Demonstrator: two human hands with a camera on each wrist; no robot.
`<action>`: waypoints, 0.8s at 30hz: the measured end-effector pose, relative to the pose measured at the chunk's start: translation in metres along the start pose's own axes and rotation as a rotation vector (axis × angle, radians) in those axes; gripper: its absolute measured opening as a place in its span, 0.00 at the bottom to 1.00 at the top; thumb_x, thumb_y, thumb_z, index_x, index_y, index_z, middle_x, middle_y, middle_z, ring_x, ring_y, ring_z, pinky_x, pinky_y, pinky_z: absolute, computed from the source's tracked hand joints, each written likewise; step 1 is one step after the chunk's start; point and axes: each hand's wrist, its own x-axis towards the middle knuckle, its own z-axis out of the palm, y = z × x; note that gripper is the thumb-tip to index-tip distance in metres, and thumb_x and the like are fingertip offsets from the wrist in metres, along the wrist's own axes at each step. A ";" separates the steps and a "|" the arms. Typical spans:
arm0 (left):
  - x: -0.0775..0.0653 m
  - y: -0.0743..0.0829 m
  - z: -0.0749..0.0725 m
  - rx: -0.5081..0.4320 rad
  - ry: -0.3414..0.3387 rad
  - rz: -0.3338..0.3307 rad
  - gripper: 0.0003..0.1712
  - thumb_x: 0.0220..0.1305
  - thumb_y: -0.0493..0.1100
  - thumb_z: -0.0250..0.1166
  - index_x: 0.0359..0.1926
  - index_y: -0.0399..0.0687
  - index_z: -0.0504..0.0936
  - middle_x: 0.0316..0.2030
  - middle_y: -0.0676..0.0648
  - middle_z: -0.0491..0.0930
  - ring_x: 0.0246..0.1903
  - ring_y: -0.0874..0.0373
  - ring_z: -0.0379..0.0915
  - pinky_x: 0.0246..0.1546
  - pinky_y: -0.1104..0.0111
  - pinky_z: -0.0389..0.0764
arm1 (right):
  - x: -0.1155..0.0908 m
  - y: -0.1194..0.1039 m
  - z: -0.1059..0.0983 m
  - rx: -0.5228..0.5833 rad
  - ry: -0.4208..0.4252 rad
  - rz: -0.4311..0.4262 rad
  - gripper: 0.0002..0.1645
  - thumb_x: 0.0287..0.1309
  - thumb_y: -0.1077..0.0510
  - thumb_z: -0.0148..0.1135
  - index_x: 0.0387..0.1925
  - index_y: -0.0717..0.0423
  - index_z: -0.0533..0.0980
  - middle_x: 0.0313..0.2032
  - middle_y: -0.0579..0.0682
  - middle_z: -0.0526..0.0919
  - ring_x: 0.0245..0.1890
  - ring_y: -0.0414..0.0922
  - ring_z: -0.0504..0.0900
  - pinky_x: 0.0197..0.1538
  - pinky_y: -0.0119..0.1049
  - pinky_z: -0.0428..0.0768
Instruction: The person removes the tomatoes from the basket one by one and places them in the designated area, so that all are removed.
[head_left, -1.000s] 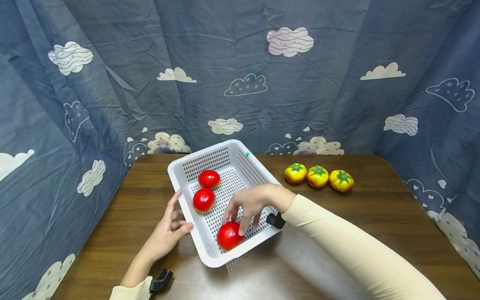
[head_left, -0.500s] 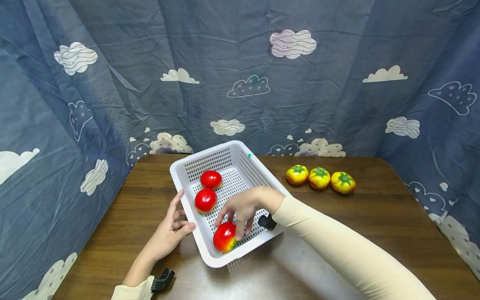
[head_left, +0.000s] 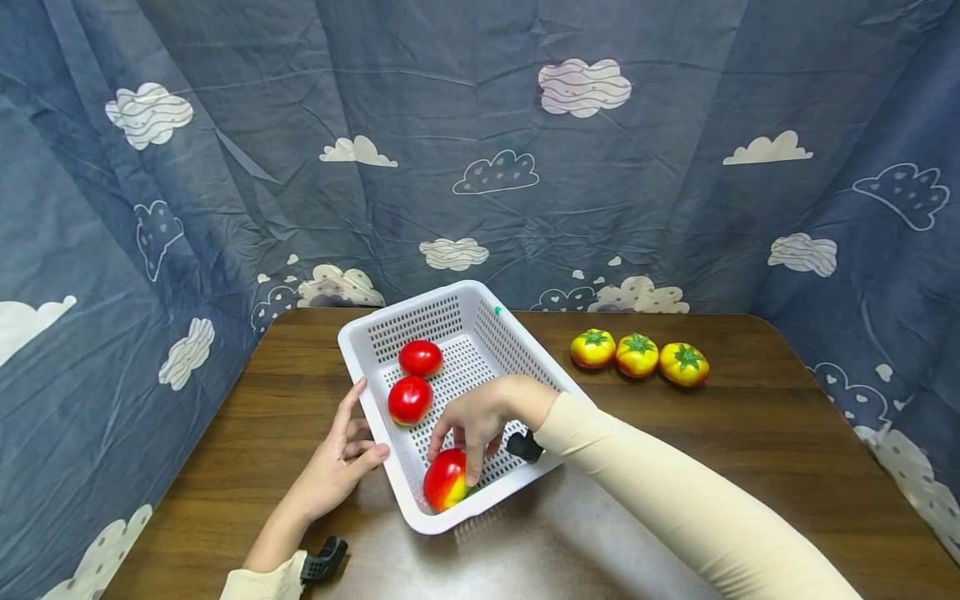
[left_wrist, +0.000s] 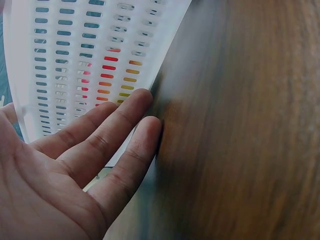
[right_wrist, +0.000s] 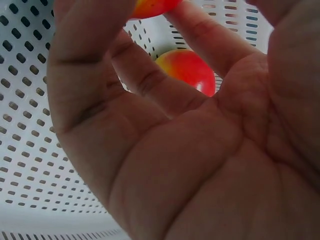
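Note:
A white perforated plastic basket [head_left: 517, 350] stands at an angle on the table. In its near corner lies a toy tomato [head_left: 442, 479], red with a yellow patch, which my right hand [head_left: 480, 417] grips from above with bent fingers. The right wrist view shows that tomato [right_wrist: 156, 6] at the fingertips, partly cut off. Two more toy tomatoes, a far one [head_left: 421, 358] and a nearer one [head_left: 410, 400], sit red side up along the basket's left wall. My left hand [head_left: 333, 467] touches this wall from outside; in the left wrist view its fingers [left_wrist: 137, 105] are fairly straight.
To the right of the basket, a row of three yellow toy tomatoes [head_left: 637, 356] with green leafy tops rests on the brown wooden table [head_left: 750, 450]. A dark blue curtain [head_left: 495, 225] with cloud prints hangs behind and at both sides.
My right hand has moved a little left and nearer with the tomato, which has turned so that its yellow side shows. My left hand stays at the basket.

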 end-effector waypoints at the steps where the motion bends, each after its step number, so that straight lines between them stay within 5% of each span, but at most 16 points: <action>1: 0.000 0.000 0.000 -0.001 -0.001 0.000 0.56 0.74 0.36 0.67 0.88 0.57 0.39 0.62 0.22 0.77 0.47 0.65 0.87 0.47 0.70 0.87 | -0.001 0.001 0.000 0.001 0.000 -0.003 0.32 0.55 0.65 0.82 0.60 0.42 0.84 0.40 0.54 0.85 0.32 0.40 0.79 0.34 0.33 0.82; 11: -0.001 0.001 0.001 -0.015 -0.003 -0.007 0.57 0.74 0.36 0.66 0.88 0.57 0.38 0.62 0.21 0.76 0.47 0.65 0.87 0.47 0.70 0.87 | -0.006 0.013 -0.008 0.040 0.029 0.004 0.29 0.59 0.60 0.80 0.62 0.45 0.82 0.41 0.54 0.84 0.31 0.42 0.81 0.37 0.33 0.84; 19: -0.001 0.000 0.000 -0.010 -0.001 -0.007 0.57 0.74 0.36 0.67 0.88 0.61 0.39 0.62 0.22 0.76 0.47 0.60 0.88 0.46 0.70 0.87 | -0.012 0.022 -0.017 0.109 0.070 -0.013 0.31 0.60 0.58 0.80 0.64 0.47 0.80 0.42 0.54 0.86 0.43 0.55 0.89 0.52 0.50 0.90; 24: 0.000 0.001 0.001 -0.014 0.001 -0.005 0.57 0.74 0.36 0.66 0.88 0.60 0.38 0.62 0.22 0.76 0.47 0.59 0.88 0.47 0.71 0.87 | -0.019 0.026 -0.023 0.138 0.107 -0.043 0.30 0.62 0.54 0.79 0.64 0.47 0.80 0.37 0.51 0.87 0.42 0.54 0.89 0.50 0.46 0.90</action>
